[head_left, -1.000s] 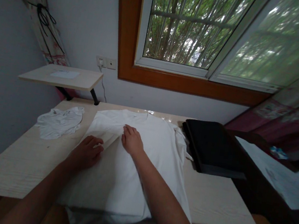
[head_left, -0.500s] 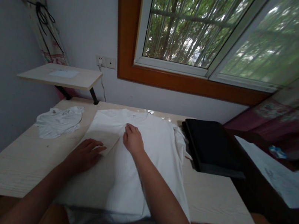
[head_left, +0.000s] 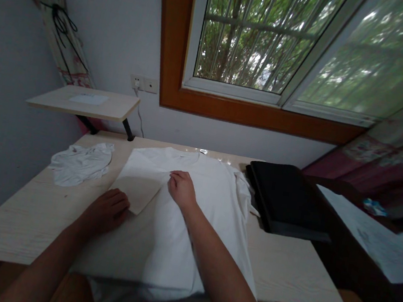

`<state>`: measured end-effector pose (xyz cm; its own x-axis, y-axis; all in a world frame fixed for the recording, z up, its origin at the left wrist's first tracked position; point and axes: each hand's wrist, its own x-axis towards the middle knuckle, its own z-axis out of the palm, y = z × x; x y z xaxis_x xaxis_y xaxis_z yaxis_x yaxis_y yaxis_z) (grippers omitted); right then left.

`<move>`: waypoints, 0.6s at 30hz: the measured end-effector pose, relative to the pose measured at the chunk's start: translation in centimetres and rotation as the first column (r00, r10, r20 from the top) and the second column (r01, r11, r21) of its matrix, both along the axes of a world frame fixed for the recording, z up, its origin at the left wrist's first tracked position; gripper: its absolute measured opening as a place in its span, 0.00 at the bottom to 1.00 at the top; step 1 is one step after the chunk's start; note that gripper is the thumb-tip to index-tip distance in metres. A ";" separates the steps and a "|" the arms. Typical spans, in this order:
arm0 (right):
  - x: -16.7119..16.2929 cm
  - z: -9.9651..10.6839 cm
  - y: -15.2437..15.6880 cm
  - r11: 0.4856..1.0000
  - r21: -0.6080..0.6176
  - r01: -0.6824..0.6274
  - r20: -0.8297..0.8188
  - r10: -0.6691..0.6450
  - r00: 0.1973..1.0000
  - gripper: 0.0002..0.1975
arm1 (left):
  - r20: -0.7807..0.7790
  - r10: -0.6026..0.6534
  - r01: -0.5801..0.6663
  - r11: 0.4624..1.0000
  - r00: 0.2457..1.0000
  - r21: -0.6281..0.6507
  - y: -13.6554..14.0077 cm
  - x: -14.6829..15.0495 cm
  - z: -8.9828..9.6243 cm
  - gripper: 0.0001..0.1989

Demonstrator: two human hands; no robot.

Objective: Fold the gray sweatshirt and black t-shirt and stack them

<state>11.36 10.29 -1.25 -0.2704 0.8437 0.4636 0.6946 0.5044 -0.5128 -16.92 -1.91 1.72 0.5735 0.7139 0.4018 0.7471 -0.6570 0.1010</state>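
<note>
A white T-shirt [head_left: 209, 223] lies spread on the table, its collar toward the window and its hem hanging over the near edge. On its left half rests a cream sheet [head_left: 138, 192], apparently paper or thin card. My right hand [head_left: 182, 189] is closed in a pinch at the sheet's far right corner. At the near left edge of the sheet, my left hand [head_left: 107, 210] is closed with curled fingers, which seem to grip that edge; the thumb is mostly hidden.
A crumpled white cloth [head_left: 82, 163] lies on the wooden table [head_left: 16, 224] at the left, below a small raised shelf [head_left: 83, 101]. Black flat folders or cases [head_left: 285, 199] overlap the table's right side. Beyond them, a printed sheet [head_left: 374, 237] lies on a dark surface.
My left hand has drawn back left and its fingers have curled, uncovering the sheet's near corner. My right hand has shifted slightly toward me, still pinching.
</note>
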 end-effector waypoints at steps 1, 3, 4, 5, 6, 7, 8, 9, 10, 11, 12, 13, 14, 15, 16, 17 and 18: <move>0.0 -0.1 0.0 1.000 -0.003 0.007 -0.010 -0.007 1.000 0.15 | 0.002 -0.001 0.001 1.000 1.000 -0.024 0.0 0.1 0.1 0.05; 0.0 -0.1 0.1 1.000 -0.011 0.010 -0.018 -0.010 1.000 0.14 | 0.017 0.008 -0.007 0.999 1.000 -0.051 0.3 0.1 0.1 0.06; 0.0 0.0 0.1 1.000 -0.015 0.010 -0.017 -0.010 1.000 0.13 | 0.028 0.018 -0.017 0.998 0.999 -0.057 0.5 0.0 -0.1 0.07; 0.0 0.1 0.1 1.000 -0.020 0.009 -0.015 -0.009 1.000 0.12 | 0.041 0.033 -0.031 0.998 0.999 -0.059 0.7 -0.1 -0.3 0.08; 0.1 0.2 0.0 1.000 -0.024 0.008 -0.014 -0.009 1.000 0.12 | 0.054 0.050 -0.047 0.997 0.997 -0.061 1.0 -0.3 -0.6 0.10; 0.1 0.3 0.0 1.000 -0.027 0.011 -0.014 -0.012 1.000 0.11 | 0.066 0.069 -0.065 0.996 0.995 -0.062 1.2 -0.4 -0.9 0.12; 0.1 0.4 -0.1 0.999 -0.029 0.016 -0.016 -0.017 1.000 0.11 | 0.073 0.088 -0.083 0.994 0.993 -0.064 1.4 -0.6 -1.3 0.14; 0.1 0.5 -0.1 0.999 -0.031 0.023 -0.018 -0.023 1.000 0.11 | 0.078 0.106 -0.101 0.993 0.991 -0.065 1.7 -0.8 -1.6 0.16; 0.1 0.6 -0.1 0.999 -0.033 0.029 -0.020 -0.029 0.999 0.11 | 0.078 0.126 -0.121 0.990 0.989 -0.066 1.8 -0.9 -2.0 0.18; 0.1 0.7 -0.2 0.999 -0.037 0.032 -0.019 -0.033 0.999 0.11 | 0.072 0.144 -0.139 0.988 0.987 -0.070 2.0 -1.0 -2.3 0.19; 0.1 0.7 -0.2 0.999 -0.040 0.034 -0.017 -0.035 0.999 0.11 | 0.061 0.161 -0.156 0.985 0.985 -0.078 2.1 -1.1 -2.6 0.20; 0.1 0.8 -0.2 0.999 -0.042 0.034 -0.014 -0.034 0.999 0.11 | 0.048 0.177 -0.173 0.981 0.983 -0.086 2.2 -1.1 -2.9 0.21; 0.1 0.8 -0.2 0.999 -0.042 0.033 -0.011 -0.033 0.999 0.10 | 0.036 0.191 -0.187 0.978 0.981 -0.095 2.2 -1.2 -3.1 0.22; 0.1 0.8 -0.2 0.999 -0.043 0.033 -0.008 -0.033 0.999 0.10 | 0.024 0.202 -0.198 0.975 0.979 -0.104 2.3 -1.2 -3.2 0.23; 0.1 0.8 -0.2 0.999 -0.044 0.032 -0.006 -0.032 0.999 0.10 | 0.014 0.208 -0.206 0.972 0.978 -0.112 2.3 -1.2 -3.3 0.23; 0.1 0.8 -0.2 0.998 -0.046 0.032 -0.003 -0.033 0.999 0.10 | 0.008 0.214 -0.211 0.970 0.977 -0.118 2.3 -1.1 -3.3 0.23; 0.1 0.8 -0.2 0.998 -0.048 0.034 -0.001 -0.034 0.999 0.10 | 0.005 0.217 -0.215 0.969 0.976 -0.120 2.3 -1.1 -3.3 0.24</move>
<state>11.43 10.06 -0.48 -0.2406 0.8737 0.4227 0.7102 0.4553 -0.5369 -18.00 0.37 -1.59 0.3937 0.8633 0.3159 0.8676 -0.4625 0.1826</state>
